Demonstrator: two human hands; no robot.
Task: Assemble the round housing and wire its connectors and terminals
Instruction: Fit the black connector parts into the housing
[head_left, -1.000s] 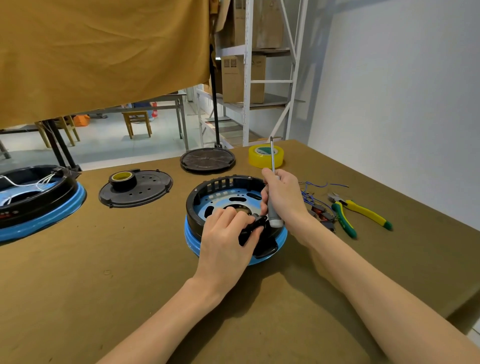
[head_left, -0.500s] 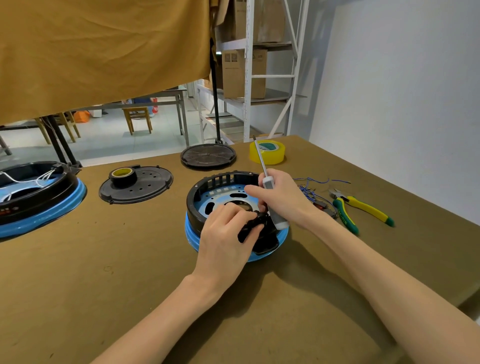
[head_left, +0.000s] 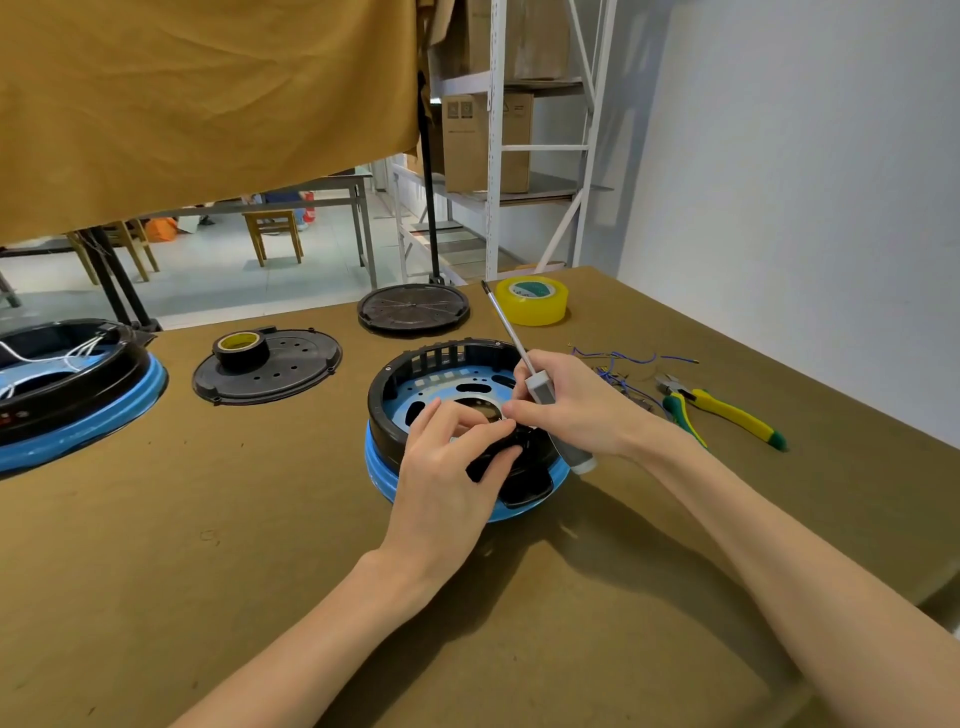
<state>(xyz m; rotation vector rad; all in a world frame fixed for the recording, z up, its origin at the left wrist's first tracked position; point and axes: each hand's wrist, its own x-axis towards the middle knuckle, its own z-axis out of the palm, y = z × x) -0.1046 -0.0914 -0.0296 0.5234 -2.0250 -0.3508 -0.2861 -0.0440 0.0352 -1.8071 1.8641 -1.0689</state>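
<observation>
Hands (head_left: 452, 467) crowd housing's (head_left: 410, 374) near rim.

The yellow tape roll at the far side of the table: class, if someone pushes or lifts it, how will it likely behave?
The yellow tape roll lies flat on its side face on the table, so a push would probably slide it, not roll it. Its hollow core suggests it is light. Stood on edge, it would likely roll.
</observation>
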